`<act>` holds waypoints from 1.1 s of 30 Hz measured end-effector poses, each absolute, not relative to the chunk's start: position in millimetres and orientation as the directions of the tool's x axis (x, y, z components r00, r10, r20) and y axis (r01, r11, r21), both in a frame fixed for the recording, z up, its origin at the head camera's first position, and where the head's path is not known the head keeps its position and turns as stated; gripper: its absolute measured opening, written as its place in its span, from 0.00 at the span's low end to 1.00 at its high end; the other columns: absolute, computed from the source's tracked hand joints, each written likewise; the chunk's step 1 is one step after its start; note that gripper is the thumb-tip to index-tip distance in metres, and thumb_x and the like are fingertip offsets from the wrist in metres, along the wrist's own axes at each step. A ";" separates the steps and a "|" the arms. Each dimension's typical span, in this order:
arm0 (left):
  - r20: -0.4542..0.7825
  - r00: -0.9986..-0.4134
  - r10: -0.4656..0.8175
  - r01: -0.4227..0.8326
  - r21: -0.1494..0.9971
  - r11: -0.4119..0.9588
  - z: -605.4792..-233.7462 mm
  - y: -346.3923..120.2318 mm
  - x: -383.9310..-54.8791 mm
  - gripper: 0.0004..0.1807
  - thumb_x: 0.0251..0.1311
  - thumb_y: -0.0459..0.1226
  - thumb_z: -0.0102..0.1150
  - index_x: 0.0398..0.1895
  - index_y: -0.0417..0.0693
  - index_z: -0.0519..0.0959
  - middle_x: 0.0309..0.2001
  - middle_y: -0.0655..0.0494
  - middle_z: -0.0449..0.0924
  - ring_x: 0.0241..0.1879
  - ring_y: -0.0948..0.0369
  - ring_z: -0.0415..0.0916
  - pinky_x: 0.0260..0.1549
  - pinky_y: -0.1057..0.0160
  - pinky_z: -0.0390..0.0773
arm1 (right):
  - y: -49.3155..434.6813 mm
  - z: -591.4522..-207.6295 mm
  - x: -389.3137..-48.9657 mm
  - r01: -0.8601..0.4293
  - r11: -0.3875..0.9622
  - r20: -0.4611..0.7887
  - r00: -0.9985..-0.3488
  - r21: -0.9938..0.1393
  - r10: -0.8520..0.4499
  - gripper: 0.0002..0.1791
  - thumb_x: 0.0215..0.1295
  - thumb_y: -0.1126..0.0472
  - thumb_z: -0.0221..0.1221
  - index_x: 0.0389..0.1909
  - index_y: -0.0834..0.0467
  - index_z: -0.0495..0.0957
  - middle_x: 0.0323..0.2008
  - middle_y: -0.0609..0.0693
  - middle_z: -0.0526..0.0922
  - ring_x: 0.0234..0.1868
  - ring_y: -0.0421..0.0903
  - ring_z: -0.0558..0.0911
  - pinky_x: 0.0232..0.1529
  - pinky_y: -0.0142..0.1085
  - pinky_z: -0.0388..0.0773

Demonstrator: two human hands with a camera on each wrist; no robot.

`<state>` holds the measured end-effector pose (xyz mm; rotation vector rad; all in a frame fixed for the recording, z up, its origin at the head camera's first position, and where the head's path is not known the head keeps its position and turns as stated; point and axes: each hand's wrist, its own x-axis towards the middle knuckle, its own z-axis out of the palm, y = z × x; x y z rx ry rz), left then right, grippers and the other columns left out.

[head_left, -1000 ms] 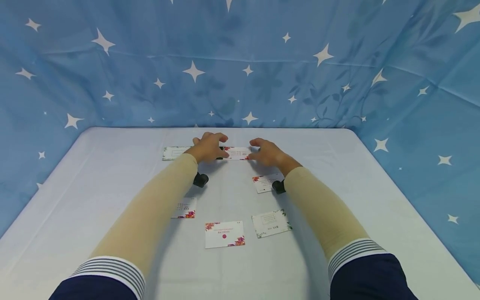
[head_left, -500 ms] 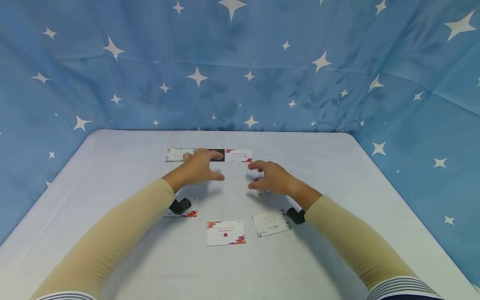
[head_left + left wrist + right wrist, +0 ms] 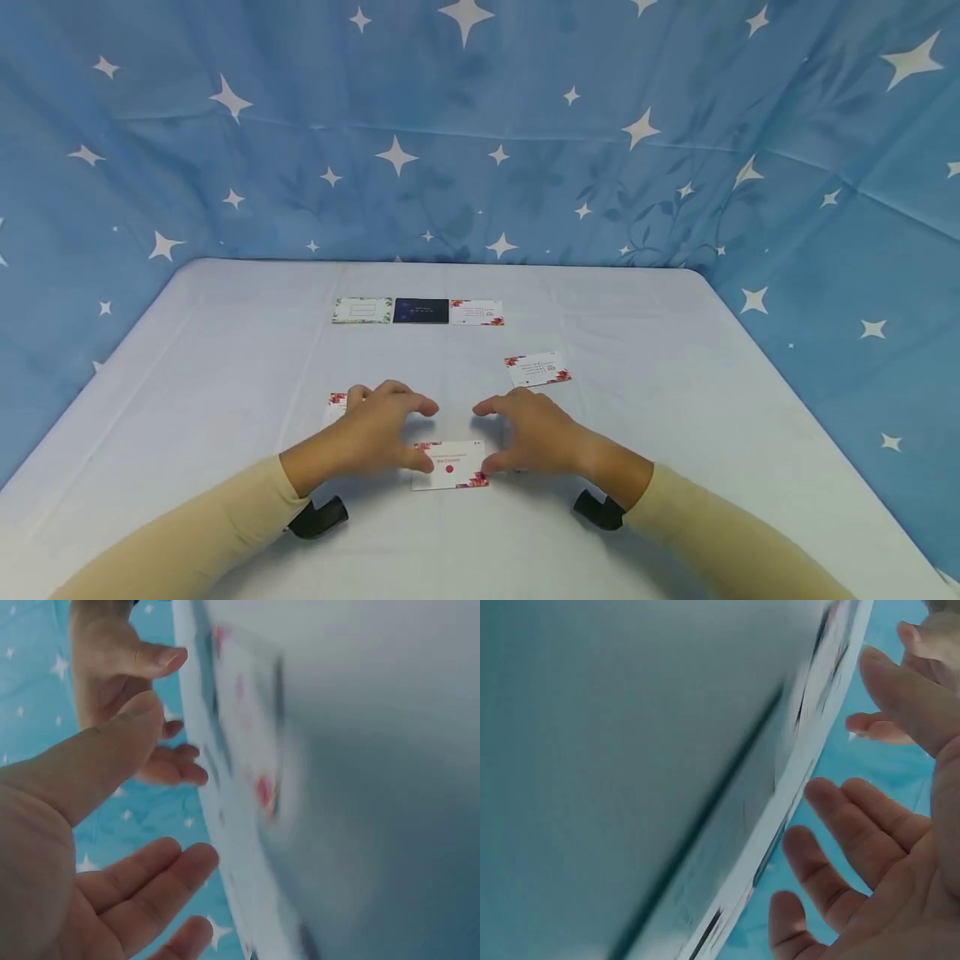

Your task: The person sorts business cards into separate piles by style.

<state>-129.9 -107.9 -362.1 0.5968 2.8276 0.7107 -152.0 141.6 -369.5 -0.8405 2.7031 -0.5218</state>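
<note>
A white card with red and orange floral corners lies on the white table, near the front. My left hand is at its left side and my right hand at its right, thumbs and fingers spread apart. In the left wrist view the same floral card appears blurred, clear of the left fingers. Neither hand grips anything. A second floral card is mostly covered by my left hand. The right hand hides most of a green-leaf card, whose blurred face shows in the right wrist view.
Along the back, a green-leaf card, a dark blue card and a floral card form a row. Another floral card lies slightly turned beyond my right hand. A blue starry curtain hangs behind the table.
Both hands have come back from the far row of cards toward the front floral card. That row is now uncovered, its dark blue card fully visible. The cards seem to lie where they were.
</note>
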 end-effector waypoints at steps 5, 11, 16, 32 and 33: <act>-0.037 -0.877 0.479 0.416 0.438 0.797 -370.5 -106.4 -115.6 0.36 0.35 0.48 0.84 0.53 0.50 0.83 0.46 0.64 0.81 0.57 0.56 0.67 0.49 0.41 0.55 | 138.2 -372.0 -139.8 -0.623 0.726 -0.104 -0.734 -0.289 -0.671 0.36 0.52 0.43 0.74 0.60 0.53 0.78 0.52 0.44 0.82 0.55 0.47 0.72 0.53 0.48 0.67; -0.019 -0.859 0.511 0.466 0.385 0.797 -374.4 -105.9 -111.8 0.35 0.36 0.46 0.83 0.53 0.50 0.82 0.46 0.64 0.81 0.57 0.57 0.67 0.50 0.39 0.54 | 136.8 -369.8 -136.2 -0.641 0.724 -0.113 -0.724 -0.256 -0.680 0.34 0.54 0.42 0.72 0.60 0.52 0.79 0.51 0.42 0.82 0.54 0.46 0.72 0.54 0.47 0.66; 0.023 -0.853 0.522 0.496 0.351 0.794 -373.4 -107.7 -108.7 0.28 0.42 0.42 0.81 0.50 0.51 0.84 0.42 0.67 0.81 0.55 0.58 0.67 0.49 0.38 0.54 | 137.5 -368.9 -135.3 -0.638 0.730 -0.121 -0.727 -0.246 -0.676 0.34 0.54 0.40 0.72 0.60 0.52 0.79 0.52 0.43 0.82 0.55 0.46 0.72 0.55 0.48 0.65; 0.125 -0.878 0.461 0.472 0.375 0.798 -368.5 -105.8 -144.0 0.25 0.50 0.43 0.78 0.53 0.51 0.83 0.47 0.62 0.82 0.56 0.54 0.67 0.52 0.40 0.54 | 140.5 -355.2 -160.3 -0.581 0.778 -0.010 -0.800 -0.240 -0.600 0.27 0.58 0.49 0.70 0.58 0.51 0.79 0.55 0.47 0.82 0.58 0.51 0.74 0.57 0.52 0.68; 0.128 -0.880 0.457 0.470 0.378 0.798 -368.7 -105.4 -148.8 0.26 0.50 0.44 0.77 0.54 0.51 0.83 0.48 0.62 0.82 0.57 0.54 0.67 0.52 0.40 0.53 | 141.2 -353.7 -165.2 -0.573 0.782 -0.005 -0.806 -0.247 -0.592 0.27 0.58 0.50 0.70 0.59 0.51 0.79 0.55 0.48 0.81 0.58 0.52 0.74 0.57 0.52 0.68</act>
